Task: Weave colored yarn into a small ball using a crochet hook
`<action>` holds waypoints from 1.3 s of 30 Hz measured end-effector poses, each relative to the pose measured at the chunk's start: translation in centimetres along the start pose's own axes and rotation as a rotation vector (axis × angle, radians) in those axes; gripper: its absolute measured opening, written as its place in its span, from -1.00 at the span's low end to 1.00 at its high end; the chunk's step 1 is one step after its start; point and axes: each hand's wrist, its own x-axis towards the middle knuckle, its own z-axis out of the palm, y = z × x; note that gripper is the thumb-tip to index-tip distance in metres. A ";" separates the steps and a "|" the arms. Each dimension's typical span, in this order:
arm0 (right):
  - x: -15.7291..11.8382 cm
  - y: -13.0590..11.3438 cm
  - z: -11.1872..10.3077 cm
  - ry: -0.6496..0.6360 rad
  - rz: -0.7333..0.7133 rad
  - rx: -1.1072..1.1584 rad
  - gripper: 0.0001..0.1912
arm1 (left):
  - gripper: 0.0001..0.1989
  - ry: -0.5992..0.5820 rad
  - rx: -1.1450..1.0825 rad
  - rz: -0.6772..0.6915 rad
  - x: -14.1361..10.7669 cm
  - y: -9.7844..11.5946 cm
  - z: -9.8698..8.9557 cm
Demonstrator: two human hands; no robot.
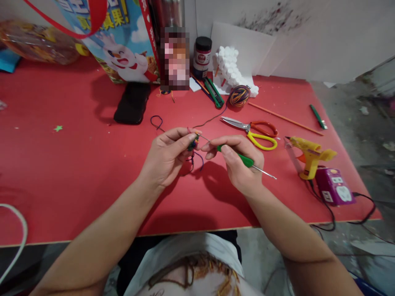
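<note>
Between the thumb and fingers of my left hand (168, 154) is a small piece of multicoloured crochet work (193, 143), partly covered by the fingers. My right hand (239, 162) is closed around the green handle of a double-ended crochet hook (247, 159). One metal end points left and meets the crochet piece; the other sticks out behind the hand. A dark strand of yarn (210, 121) runs from the piece up to a multicoloured yarn ball (239, 96). Loose yarn ends (199, 158) hang below the left fingers.
Scissors (249, 131) lie open beyond my right hand. A yellow glue gun (311, 154) and a purple power box (336, 187) with cables stand at right. Behind are a phone (132, 102), a green cutter (214, 93), a black-lidded jar (202, 57) and a printed bag (123, 49).
</note>
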 end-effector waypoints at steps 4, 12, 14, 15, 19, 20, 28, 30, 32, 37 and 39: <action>0.0 0.1 -0.1 -0.001 -0.016 0.001 -0.84 | -0.87 -0.001 -0.010 -0.008 0.0 0.0 0.0; 0.0 0.1 0.0 -0.004 -0.011 -0.001 -0.84 | -0.75 -0.033 -0.020 -0.029 0.0 0.0 -0.2; 0.0 0.1 0.0 -0.012 -0.029 0.020 -0.84 | -0.73 -0.041 -0.021 -0.039 0.0 0.0 -0.3; 0.0 0.1 0.0 -0.014 -0.036 0.031 -0.84 | -0.72 -0.045 -0.018 -0.045 0.0 0.0 -0.4; -0.1 0.2 0.0 -0.016 -0.012 0.039 -0.83 | -0.72 -0.055 -0.002 -0.091 0.1 0.1 -0.6; -0.1 0.2 0.0 -0.017 -0.001 0.035 -0.83 | -0.72 -0.055 -0.005 -0.101 0.1 0.1 -0.6; -0.1 0.4 -0.1 -0.016 -0.021 0.050 -0.83 | -0.66 -0.064 -0.005 -0.072 0.0 -0.1 -0.4; -0.1 0.4 -0.1 -0.016 -0.011 0.043 -0.83 | -0.68 -0.066 -0.001 -0.067 0.0 -0.2 -0.4; -0.1 0.4 0.0 -0.016 -0.001 0.035 -0.83 | -0.69 -0.069 0.004 -0.058 0.0 -0.3 -0.4; 0.0 0.3 0.2 0.020 0.015 0.064 -0.83 | -0.71 -0.084 0.027 0.002 -0.1 -0.5 -0.3; 0.1 0.2 0.2 0.038 0.027 0.077 -0.83 | -0.76 -0.086 0.036 0.035 -0.2 -0.6 -0.3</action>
